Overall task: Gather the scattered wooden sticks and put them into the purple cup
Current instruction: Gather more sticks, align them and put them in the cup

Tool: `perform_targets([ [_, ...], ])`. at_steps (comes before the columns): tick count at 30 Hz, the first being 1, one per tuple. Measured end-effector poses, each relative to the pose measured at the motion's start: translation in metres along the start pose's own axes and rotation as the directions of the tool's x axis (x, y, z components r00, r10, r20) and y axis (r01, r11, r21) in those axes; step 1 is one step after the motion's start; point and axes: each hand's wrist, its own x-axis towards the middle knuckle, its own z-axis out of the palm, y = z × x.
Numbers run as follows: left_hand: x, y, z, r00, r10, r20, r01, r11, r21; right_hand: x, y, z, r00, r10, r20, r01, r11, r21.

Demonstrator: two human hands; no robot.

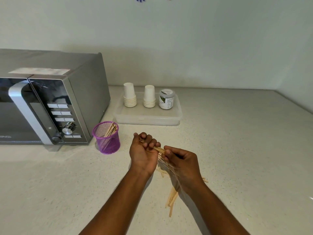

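Fingers [149, 141] grip thin pale sticks [160, 149].

The purple cup [106, 137] is a round mesh pot standing upright at centre-left of the frame, slightly wider at the rim than at the base. A cluster of pale wooden sticks [111, 129] leans inside it, tips resting against the right side of the rim. Right of centre, a bundle of sticks [159, 149] is raised off the surface, running from upper left to lower right; its lower part is blurred. Below it, in the lower middle of the frame, loose sticks [172, 199] lie flat in a rough fan. A few more stick ends [205, 180] show further right.
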Motion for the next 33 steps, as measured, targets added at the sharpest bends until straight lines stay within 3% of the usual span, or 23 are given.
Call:
perform_targets([
  [4,0.004,0.011,-0.002,0.999,0.012,-0.053,-0.013,0.999,-0.032,-0.004,0.002,0.005,0.997,0.034,0.067,-0.039,0.996,0.074],
  [7,0.004,0.014,-0.006,0.997,0.025,-0.079,-0.03,0.998,-0.053,-0.006,0.006,0.011,0.993,-0.12,-0.004,0.118,0.982,-0.15],
  [10,0.002,0.015,-0.009,0.996,0.023,-0.085,-0.028,0.998,-0.053,-0.006,0.008,0.021,0.979,-0.196,-0.051,0.18,0.958,-0.222],
  [18,-0.001,0.038,-0.013,0.99,0.03,-0.135,-0.053,0.984,-0.168,-0.012,0.011,0.04,0.987,-0.154,-0.045,0.149,0.984,-0.094],
  [24,-0.007,0.053,-0.028,0.99,0.115,-0.083,-0.121,0.991,-0.064,-0.004,-0.002,0.057,0.968,-0.246,-0.041,0.231,0.945,-0.232],
  [27,-0.007,0.067,-0.044,0.969,0.223,-0.106,-0.205,0.966,0.156,0.004,-0.017,0.069,0.958,-0.286,-0.02,0.275,0.937,-0.213],
  [28,-0.006,0.068,-0.05,0.958,0.264,-0.109,-0.22,0.926,0.305,0.009,-0.022,0.073,0.953,-0.303,-0.015,0.293,0.932,-0.214],
  [30,-0.006,0.07,-0.066,0.932,0.354,-0.078,-0.227,0.737,0.637,0.018,-0.032,0.086,0.937,-0.349,-0.001,0.334,0.897,-0.289],
  [33,-0.005,0.069,-0.102,0.894,0.424,0.145,-0.254,0.212,0.944,0.033,-0.044,0.114,0.877,-0.47,0.103,0.455,0.742,-0.492],
])
